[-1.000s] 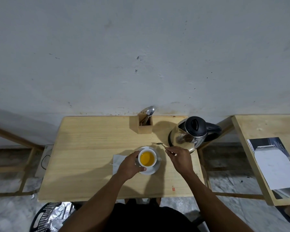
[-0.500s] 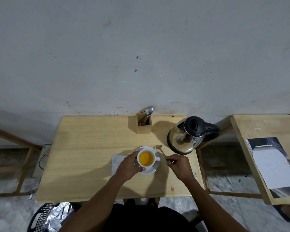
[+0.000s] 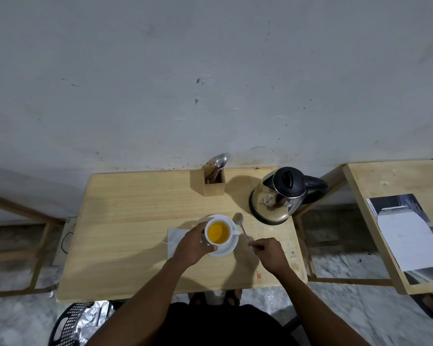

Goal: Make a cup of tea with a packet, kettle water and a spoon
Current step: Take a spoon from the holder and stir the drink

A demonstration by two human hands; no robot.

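A white cup [image 3: 231, 232] full of amber tea stands on a white saucer [image 3: 226, 249] near the front of the wooden table [image 3: 135, 221]. My left hand [image 3: 193, 245] wraps the cup's left side. My right hand [image 3: 269, 253] pinches the handle end of a metal spoon [image 3: 241, 224]. The spoon lies flat on the table just right of the saucer, its bowl pointing away from me. A steel kettle [image 3: 279, 196] with a black lid sits at the back right. A white paper piece [image 3: 174, 237], possibly the packet, lies partly under my left hand.
A wooden holder [image 3: 213, 182] with cutlery stands at the table's back edge against the wall. A second wooden table [image 3: 375, 186] with printed sheets [image 3: 408, 236] is to the right. A black basket [image 3: 68, 323] with foil sits on the floor, front left.
My right hand has carried the spoon from above the cup's right side down to the table beside the saucer. My left hand has stayed on the cup.
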